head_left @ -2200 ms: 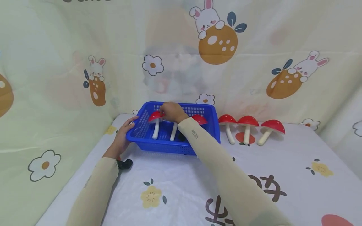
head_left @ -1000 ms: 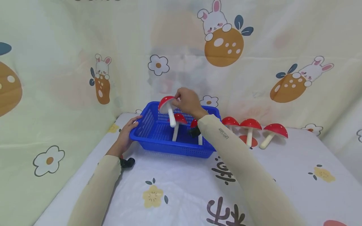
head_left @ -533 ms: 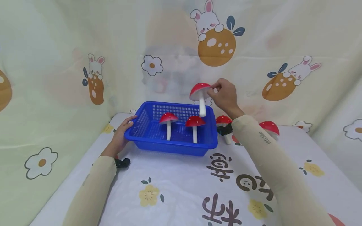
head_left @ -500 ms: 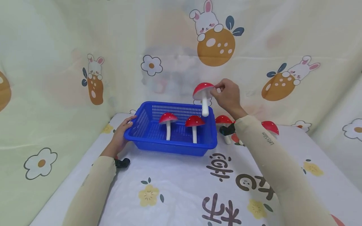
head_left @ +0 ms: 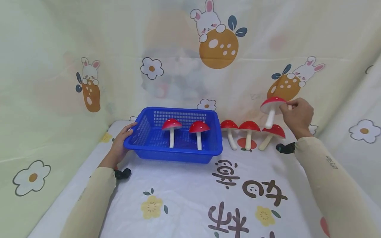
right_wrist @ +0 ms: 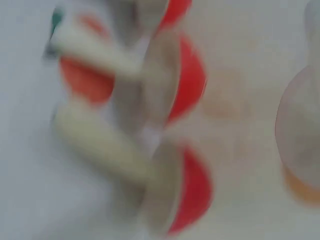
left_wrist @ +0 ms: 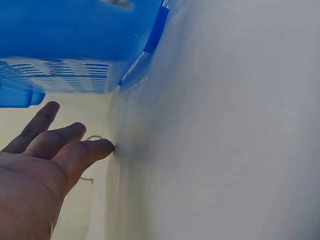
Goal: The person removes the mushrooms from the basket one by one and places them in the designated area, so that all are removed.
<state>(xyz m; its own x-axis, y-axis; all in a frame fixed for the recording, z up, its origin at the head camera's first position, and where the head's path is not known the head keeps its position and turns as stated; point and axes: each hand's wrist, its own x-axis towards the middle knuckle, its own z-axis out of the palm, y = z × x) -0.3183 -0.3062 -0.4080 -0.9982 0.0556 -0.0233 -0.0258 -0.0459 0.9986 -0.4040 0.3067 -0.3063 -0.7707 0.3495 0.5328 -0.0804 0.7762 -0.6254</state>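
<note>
My right hand (head_left: 299,115) pinches the cap edge of a toy mushroom (head_left: 273,105), red with white dots and a white stem. It is raised over the right end of a row of toy mushrooms, its stem hanging down. In the right wrist view, part of the held mushroom (right_wrist: 300,132) shows at the right edge. At the left end of a blue plastic basket (head_left: 172,155), my left hand (head_left: 118,147) rests against the rim. The left wrist view shows its fingers (left_wrist: 82,152) loosely extended beside the basket wall. Two toy mushrooms, a left one (head_left: 171,125) and a right one (head_left: 199,127), lie inside.
Right of the basket, a left mushroom (head_left: 229,125), a middle mushroom (head_left: 249,126) and a right mushroom (head_left: 275,131) lie in a row along the back of the table. A printed white cloth (head_left: 178,185) covers the tabletop; a patterned curtain (head_left: 178,43) hangs behind.
My right hand has lifted the mushroom out of the basket and carried it rightward past the mushrooms in the row. My left hand has stayed at the basket's left end.
</note>
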